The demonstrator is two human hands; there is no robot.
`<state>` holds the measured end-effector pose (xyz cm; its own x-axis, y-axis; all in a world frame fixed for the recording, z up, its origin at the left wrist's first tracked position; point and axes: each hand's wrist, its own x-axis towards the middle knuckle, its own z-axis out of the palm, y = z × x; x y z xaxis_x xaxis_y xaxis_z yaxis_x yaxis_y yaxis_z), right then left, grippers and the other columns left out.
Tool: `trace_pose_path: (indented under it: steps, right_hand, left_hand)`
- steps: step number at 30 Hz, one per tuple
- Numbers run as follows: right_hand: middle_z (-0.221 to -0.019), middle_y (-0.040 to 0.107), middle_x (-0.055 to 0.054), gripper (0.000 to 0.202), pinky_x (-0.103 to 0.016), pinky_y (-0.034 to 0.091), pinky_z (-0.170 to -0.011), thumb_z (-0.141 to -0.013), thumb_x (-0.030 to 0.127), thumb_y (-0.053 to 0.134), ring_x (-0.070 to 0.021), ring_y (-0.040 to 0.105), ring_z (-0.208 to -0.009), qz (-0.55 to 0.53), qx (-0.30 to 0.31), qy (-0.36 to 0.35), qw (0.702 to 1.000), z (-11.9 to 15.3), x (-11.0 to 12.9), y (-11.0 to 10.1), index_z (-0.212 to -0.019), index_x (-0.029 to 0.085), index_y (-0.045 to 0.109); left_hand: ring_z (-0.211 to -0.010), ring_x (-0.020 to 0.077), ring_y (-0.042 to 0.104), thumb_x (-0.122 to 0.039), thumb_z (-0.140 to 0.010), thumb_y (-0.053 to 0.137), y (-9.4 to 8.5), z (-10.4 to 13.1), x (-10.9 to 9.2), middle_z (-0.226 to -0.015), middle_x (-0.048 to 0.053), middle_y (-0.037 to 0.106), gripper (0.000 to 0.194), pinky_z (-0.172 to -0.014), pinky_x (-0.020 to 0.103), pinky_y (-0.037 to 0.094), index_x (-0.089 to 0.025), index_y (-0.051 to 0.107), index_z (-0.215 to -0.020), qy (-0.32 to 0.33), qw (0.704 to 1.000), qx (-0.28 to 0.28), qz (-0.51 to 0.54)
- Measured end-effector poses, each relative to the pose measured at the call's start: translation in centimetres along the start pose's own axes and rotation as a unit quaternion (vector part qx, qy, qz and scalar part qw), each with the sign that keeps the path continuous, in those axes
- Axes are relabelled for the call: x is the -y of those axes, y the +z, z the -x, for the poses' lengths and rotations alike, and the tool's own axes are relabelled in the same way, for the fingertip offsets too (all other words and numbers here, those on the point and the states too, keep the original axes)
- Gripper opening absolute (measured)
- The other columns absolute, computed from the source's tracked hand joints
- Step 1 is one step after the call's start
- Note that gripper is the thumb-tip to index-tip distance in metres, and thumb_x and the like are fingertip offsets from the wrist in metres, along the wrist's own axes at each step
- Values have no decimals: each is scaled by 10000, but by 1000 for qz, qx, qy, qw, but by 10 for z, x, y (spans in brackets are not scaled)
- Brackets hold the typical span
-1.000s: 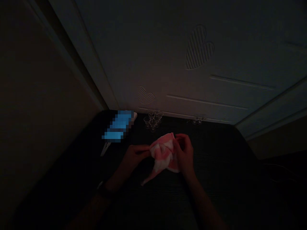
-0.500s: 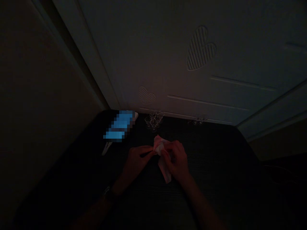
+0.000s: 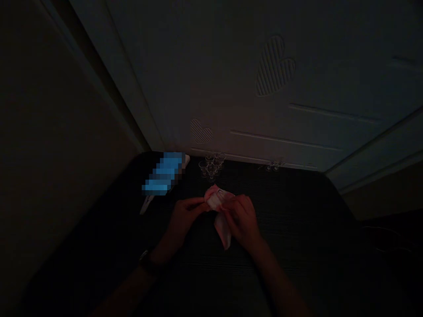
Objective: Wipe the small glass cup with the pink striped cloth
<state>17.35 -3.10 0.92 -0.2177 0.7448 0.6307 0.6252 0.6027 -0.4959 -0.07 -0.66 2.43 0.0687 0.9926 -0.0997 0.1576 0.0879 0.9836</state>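
A pinkish-white cloth (image 3: pixel 216 199), thin and soft-looking, is held between both hands above the dark table. My left hand (image 3: pixel 185 215) pinches its left edge between thumb and fingers. On the other side, my right hand (image 3: pixel 243 218) has its fingers closed on the cloth's right part. One loose end of the cloth hangs down between the hands. A dark band with a shiny part sits on my left wrist. The scene is very dim, so the cloth's exact shape is hard to make out.
Several small stemmed glasses (image 3: pixel 211 166) stand close together behind the cloth. More small clear items (image 3: pixel 273 165) lie farther right near the wall. At the left, a device with a blurred blue screen (image 3: pixel 165 174) rests on the dark table (image 3: pixel 291 207). A pale panel with hearts (image 3: pixel 228 79) rises behind.
My left hand has moved slightly left, and the cloth's upper part is spread wider between the hands. The hanging end has shifted a little left.
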Motion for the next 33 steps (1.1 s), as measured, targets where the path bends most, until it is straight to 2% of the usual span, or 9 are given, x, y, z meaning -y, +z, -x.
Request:
trace_pose_path:
  steps: [6,12,16,19,22,25,27,30,33]
  right_hand:
    - [-833,545,-40,35,-340,392,-743,-838,213,493,-178,501,-839,-39,-16,65,997,-1,-1,0,-831,200,525]
    - [-844,508,-31,91,-321,399,-740,-824,279,505,-168,499,-828,-124,-28,124,984,-4,1,-4,-789,195,510]
    - [-933,519,-47,203,-329,410,-801,-882,313,366,-170,506,-907,-200,-35,142,969,-7,-1,-6,-901,197,532]
    - [-1062,528,-63,286,-341,390,-882,-904,347,310,-177,487,-1028,-238,-44,171,955,-8,-4,-3,-1011,203,533]
    - [-1161,529,-69,331,-347,379,-921,-913,370,301,-179,480,-1091,-296,3,204,933,-8,-6,0,-1136,213,488]
    - [-1077,596,-65,368,-321,434,-848,-923,385,269,-169,555,-993,-367,68,229,899,-7,-4,3,-1190,215,457]
    - [-1005,623,-52,362,-291,460,-769,-917,396,290,-164,584,-907,-377,89,243,889,-6,-4,3,-1153,216,497]
    - [-921,630,-30,299,-256,447,-713,-891,379,375,-153,577,-832,-341,86,249,902,-6,-7,3,-1000,206,593]
    - [-781,602,-4,210,-227,417,-637,-837,343,481,-135,544,-722,-304,76,258,914,-6,-13,2,-862,188,620]
  left_hand:
    - [-654,145,586,-258,-655,655,1,-2,8,-689,9,674,138,-629,231,425,-149,673,-736,-23,995,39,84]
    - [-643,108,570,-206,-653,670,1,0,11,-688,-23,647,95,-600,192,411,-164,607,-711,-29,985,67,158]
    - [-711,149,597,-199,-660,650,-1,1,8,-774,18,676,106,-649,227,443,-153,634,-754,-30,983,96,151]
    - [-755,176,607,-192,-670,626,-2,2,8,-816,42,684,150,-686,250,454,-140,661,-806,-19,982,140,128]
    - [-809,190,607,-200,-690,605,-1,3,7,-844,44,685,168,-732,263,452,-143,670,-834,-8,979,171,113]
    - [-806,190,606,-204,-682,606,-1,3,5,-836,36,683,157,-730,265,453,-150,669,-816,-2,982,161,102]
    - [-786,184,604,-204,-677,605,0,2,3,-826,30,679,156,-706,257,455,-152,666,-812,-5,985,146,93]
    - [-750,164,596,-212,-686,599,-1,0,0,-793,15,671,150,-669,233,447,-156,663,-809,-16,987,137,78]
    - [-716,146,586,-217,-687,599,-2,-1,0,-757,-1,661,135,-643,218,439,-162,657,-795,-17,989,132,71]
